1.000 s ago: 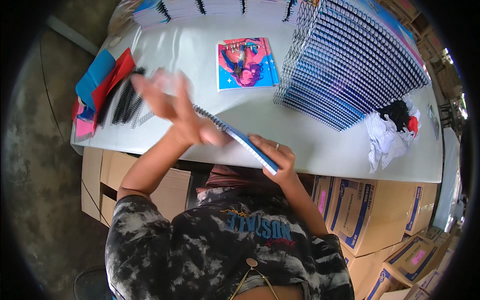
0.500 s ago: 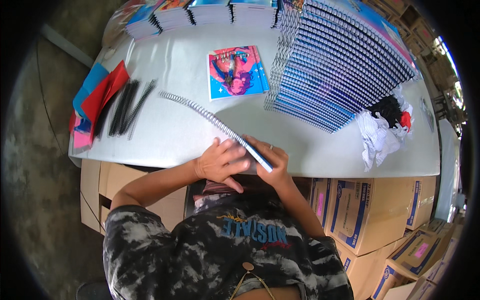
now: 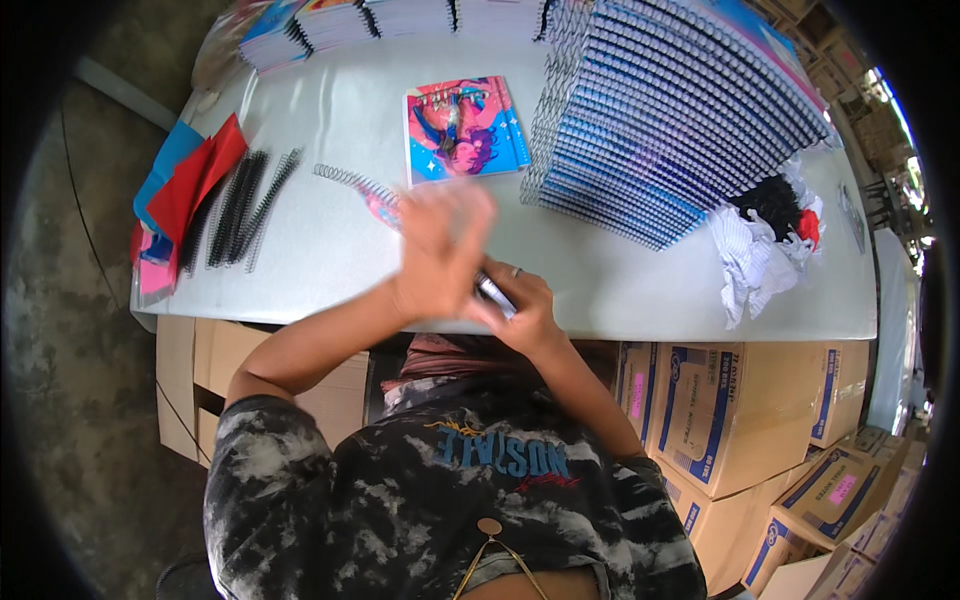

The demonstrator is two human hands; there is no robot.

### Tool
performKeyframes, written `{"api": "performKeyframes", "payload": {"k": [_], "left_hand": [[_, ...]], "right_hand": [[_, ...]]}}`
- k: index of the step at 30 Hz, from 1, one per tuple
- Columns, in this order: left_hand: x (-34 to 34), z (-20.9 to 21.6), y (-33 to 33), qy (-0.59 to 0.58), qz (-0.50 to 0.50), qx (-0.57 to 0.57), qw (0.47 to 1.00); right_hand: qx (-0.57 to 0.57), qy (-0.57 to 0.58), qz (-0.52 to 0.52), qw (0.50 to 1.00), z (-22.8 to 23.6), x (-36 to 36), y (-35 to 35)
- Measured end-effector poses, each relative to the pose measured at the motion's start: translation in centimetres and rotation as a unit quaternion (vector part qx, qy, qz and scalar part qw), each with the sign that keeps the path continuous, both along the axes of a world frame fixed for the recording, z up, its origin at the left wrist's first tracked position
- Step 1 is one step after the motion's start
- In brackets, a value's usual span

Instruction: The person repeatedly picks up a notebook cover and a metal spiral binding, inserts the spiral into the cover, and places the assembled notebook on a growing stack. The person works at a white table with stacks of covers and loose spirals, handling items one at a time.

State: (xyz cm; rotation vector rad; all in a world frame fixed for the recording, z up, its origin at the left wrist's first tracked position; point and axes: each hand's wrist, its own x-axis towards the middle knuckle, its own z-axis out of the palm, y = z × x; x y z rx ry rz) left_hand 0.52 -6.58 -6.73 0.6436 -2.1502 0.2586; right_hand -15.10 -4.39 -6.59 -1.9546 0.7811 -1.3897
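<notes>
A notebook (image 3: 495, 296) stands on edge near the table's front, its far part covered by my left hand. My right hand (image 3: 525, 312) grips its near end, fingers behind it and thumb in front. A black spiral coil (image 3: 340, 176) runs along its upper edge and sticks out past the far end. My left hand (image 3: 445, 250) is raised over the middle of the notebook, smeared by motion, so its fingers cannot be made out. Just beyond it lies a small notebook (image 3: 463, 135) with a pink and blue illustrated cover.
Loose black coils (image 3: 240, 210) lie at the left beside red and blue sheets (image 3: 195, 180). A tall stack of spiral notebooks (image 3: 660, 130) fills the right. Crumpled cloth (image 3: 745, 255) sits near it. More notebook stacks (image 3: 410, 18) line the back. Cardboard boxes (image 3: 720, 410) stand below the table.
My left hand has moved up and away from me, now covering the notebook's middle. The notebook has turned slightly, showing some pink cover at its far end. The view has shifted a little.
</notes>
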Motion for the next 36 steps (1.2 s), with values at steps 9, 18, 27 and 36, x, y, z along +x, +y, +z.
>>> {"api": "performKeyframes", "payload": {"k": [9, 18, 27, 36], "left_hand": [[-1.5, 2.1, -0.6, 0.054, 0.022, -0.016, 0.998], [-1.0, 10.1, 6.0, 0.091, -0.016, 0.310, 0.946], [3.9, 12.0, 4.4, 0.361, 0.033, 0.560, 0.745], [3.8, 9.9, 2.3, 0.385, -0.089, 0.653, 0.646]], "right_hand": [[-0.067, 0.028, -0.021, 0.997, 0.0, 0.4, -0.4], [-0.097, -0.149, 0.123, 0.976, 4.7, 3.3, -0.3], [0.186, -0.081, 0.062, 0.977, 8.9, 2.4, -1.3], [0.170, 0.072, 0.022, 0.983, 8.5, 0.4, -1.6]]}}
